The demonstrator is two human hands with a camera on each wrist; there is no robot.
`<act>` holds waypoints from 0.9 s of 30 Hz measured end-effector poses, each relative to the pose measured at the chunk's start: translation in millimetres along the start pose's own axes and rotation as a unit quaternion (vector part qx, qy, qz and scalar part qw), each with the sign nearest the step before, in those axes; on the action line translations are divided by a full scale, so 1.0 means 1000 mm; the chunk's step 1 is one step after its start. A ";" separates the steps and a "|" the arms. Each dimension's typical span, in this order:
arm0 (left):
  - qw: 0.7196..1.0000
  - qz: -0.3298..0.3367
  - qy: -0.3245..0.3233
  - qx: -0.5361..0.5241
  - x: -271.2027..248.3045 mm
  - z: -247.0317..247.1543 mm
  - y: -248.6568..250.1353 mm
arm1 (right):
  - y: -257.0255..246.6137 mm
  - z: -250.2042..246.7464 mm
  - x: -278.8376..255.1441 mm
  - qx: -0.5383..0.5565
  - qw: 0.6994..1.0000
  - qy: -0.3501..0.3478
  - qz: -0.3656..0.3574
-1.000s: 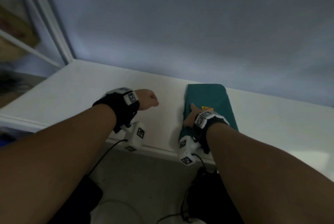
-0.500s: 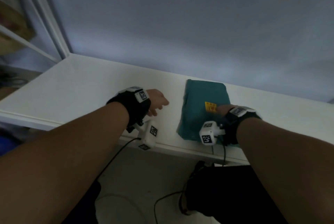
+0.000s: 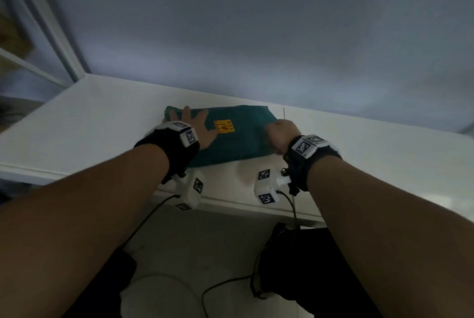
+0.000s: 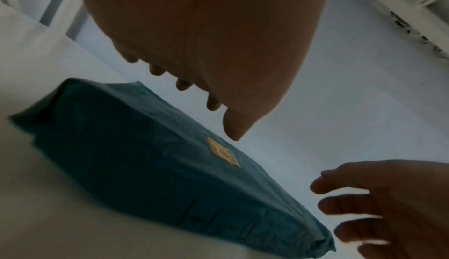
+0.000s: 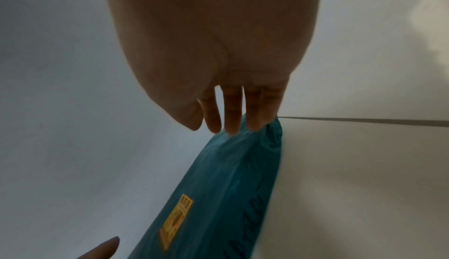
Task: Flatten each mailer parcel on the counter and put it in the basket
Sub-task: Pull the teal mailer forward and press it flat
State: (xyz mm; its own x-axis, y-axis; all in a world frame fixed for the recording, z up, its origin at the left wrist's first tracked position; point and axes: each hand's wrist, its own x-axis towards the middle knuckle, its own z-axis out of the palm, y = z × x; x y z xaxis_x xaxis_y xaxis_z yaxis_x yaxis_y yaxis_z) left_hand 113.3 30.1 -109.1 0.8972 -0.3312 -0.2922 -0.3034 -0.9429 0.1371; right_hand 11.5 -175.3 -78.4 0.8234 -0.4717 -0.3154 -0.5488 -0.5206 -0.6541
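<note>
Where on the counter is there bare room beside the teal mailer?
Bare white counter runs from the teal mailer leftward to the counter's left end, and more lies right of the right hand. A narrow strip separates mailer and wall. It is crowded at the mailer, where the left hand also reaches.

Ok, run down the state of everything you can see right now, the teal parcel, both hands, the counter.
Teal plastic mailer parcel: lying on the counter, still puffy, yellow sticker facing up.
Left hand: fingers spread, over the parcel's left end; contact unclear.
Right hand: straight fingertips touching the parcel's right end.
White counter: carrying the parcel.
Basket: not in view.
</note>
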 end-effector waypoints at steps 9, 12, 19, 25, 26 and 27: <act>0.996 -0.021 -0.015 -0.083 -0.002 0.026 -0.005 | 0.008 0.031 0.025 -0.257 0.963 0.071 -0.049; 0.995 -0.008 0.011 -0.103 -0.003 0.032 -0.011 | 0.003 0.050 0.032 -0.317 0.940 0.062 -0.108; 0.999 0.018 -0.012 -0.048 -0.014 0.024 -0.026 | -0.011 0.083 0.013 -0.262 0.963 0.033 -0.047; 1.000 -0.006 -0.013 0.005 -0.040 0.014 -0.027 | -0.018 0.102 -0.031 -0.316 0.939 0.101 -0.090; 1.000 0.000 -0.002 0.014 -0.041 0.015 -0.022 | -0.018 0.107 -0.033 -0.312 0.939 0.098 -0.111; 1.000 0.015 0.013 0.013 -0.042 0.017 -0.018 | -0.018 0.114 -0.034 -0.305 0.939 0.085 -0.135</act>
State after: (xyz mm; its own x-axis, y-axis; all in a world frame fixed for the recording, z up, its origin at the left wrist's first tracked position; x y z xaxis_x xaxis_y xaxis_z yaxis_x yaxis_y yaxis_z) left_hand 75.3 60.2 -115.6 0.8958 -0.3579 -0.2634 -0.3377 -0.9336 0.1202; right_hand 9.9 -68.9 -134.2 0.9380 -0.3434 -0.0472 -0.3464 -0.9237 -0.1636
